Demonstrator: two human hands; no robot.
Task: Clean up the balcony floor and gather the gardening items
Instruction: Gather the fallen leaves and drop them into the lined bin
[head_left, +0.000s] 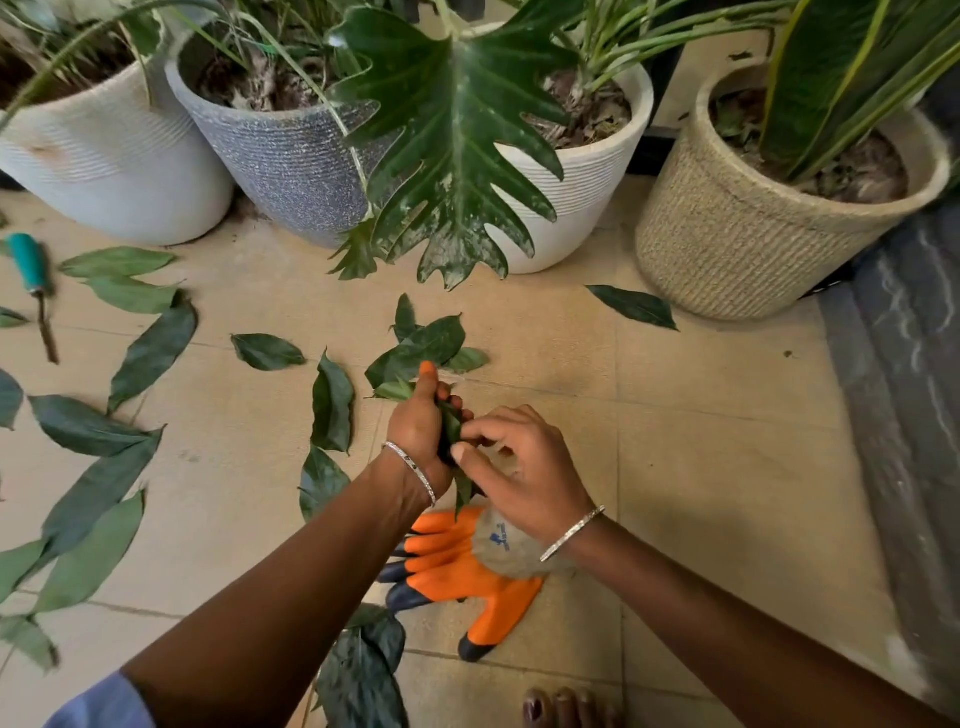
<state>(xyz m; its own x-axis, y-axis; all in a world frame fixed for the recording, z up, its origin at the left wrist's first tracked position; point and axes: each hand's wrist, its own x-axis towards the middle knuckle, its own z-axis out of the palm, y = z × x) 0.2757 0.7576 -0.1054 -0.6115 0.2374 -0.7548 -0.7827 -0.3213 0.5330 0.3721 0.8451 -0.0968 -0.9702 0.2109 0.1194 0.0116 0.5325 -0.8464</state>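
A home balcony garden: potted plants (519, 171) line the far side of a beige tiled floor (701, 415) strewn with cut leaves (150, 353).

Four pots (291, 166) are ranged in a row at the back. Loose leaves (150, 353) are strewn on the floor (701, 467) before them, mostly leftward; a hand tool (31, 265) is laid at far left. Gloves (457, 566) are laid nearest the front, centrally.

orange gloves (457, 577): partly hidden | held leaves (451, 428): mostly covered | toes (563, 706): cut by bottom edge
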